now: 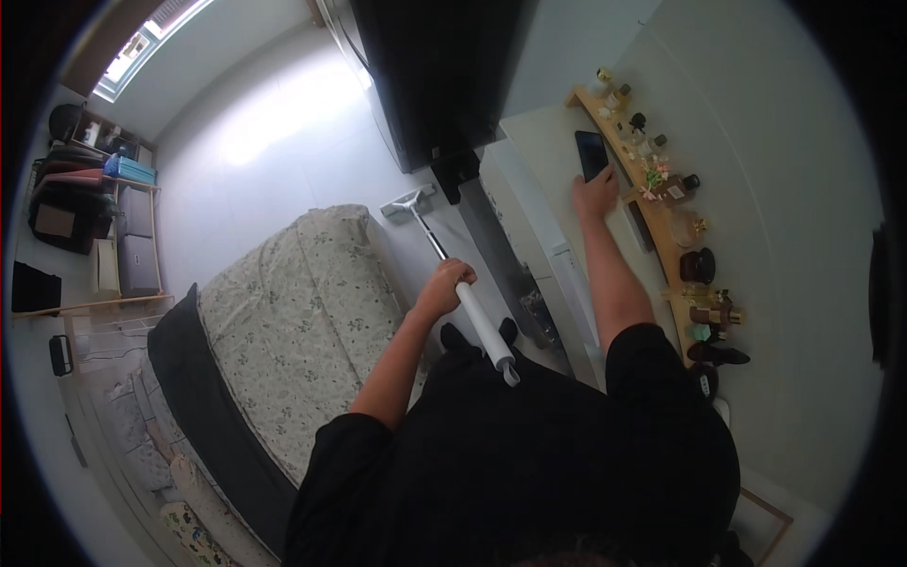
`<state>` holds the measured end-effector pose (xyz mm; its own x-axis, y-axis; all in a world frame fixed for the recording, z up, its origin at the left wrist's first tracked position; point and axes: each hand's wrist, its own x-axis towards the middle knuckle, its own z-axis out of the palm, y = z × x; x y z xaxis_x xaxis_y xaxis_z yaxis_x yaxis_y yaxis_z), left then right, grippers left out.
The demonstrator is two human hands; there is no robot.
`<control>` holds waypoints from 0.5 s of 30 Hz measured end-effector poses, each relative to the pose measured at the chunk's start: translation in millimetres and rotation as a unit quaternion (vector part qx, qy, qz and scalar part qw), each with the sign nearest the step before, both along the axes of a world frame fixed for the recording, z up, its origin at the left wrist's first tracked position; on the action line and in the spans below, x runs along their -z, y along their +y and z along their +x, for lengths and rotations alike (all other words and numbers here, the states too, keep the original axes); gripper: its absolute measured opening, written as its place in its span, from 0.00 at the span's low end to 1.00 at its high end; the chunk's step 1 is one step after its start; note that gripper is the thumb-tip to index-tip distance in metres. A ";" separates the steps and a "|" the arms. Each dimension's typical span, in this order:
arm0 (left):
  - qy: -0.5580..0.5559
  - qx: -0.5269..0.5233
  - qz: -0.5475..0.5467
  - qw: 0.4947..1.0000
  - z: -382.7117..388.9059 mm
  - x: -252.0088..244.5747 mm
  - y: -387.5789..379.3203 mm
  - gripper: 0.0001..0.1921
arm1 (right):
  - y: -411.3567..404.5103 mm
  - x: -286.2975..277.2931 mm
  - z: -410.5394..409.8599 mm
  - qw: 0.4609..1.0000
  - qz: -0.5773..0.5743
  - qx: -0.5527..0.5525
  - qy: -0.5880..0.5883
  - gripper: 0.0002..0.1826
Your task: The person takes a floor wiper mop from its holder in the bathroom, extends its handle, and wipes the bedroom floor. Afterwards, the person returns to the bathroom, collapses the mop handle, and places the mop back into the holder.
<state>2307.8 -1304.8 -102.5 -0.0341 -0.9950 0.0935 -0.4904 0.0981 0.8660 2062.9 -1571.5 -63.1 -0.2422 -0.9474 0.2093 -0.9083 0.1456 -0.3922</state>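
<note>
My left hand [446, 285] grips the pole of a flat mop [480, 322], near the upper end with its white grip sleeve and hanging loop. The mop's pale flat head [409, 200] rests on the floor between the foot of the bed and the black cabinet side. Over the white dresser top, my right hand [599, 193] is closed around the lower end of a dark smartphone [591, 154]. Whether the phone is lifted or touches the surface I cannot tell. A curved wooden shelf [641, 159] with perfume bottles runs just beside that hand.
On the left stands a bed with a floral quilt [305, 276] and a dark grey band [205, 383]. A tall black panel [439, 71] rises ahead. The white dresser [545, 205] flanks my right side. A rack with grey storage boxes [136, 241] stands at the far left.
</note>
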 end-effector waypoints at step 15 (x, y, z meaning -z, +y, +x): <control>-0.084 0.089 0.019 0.992 -66.0 36.6 10.9 0.05 | 275.6 -21.8 7.8 0.725 0.395 -0.229 -0.515 0.35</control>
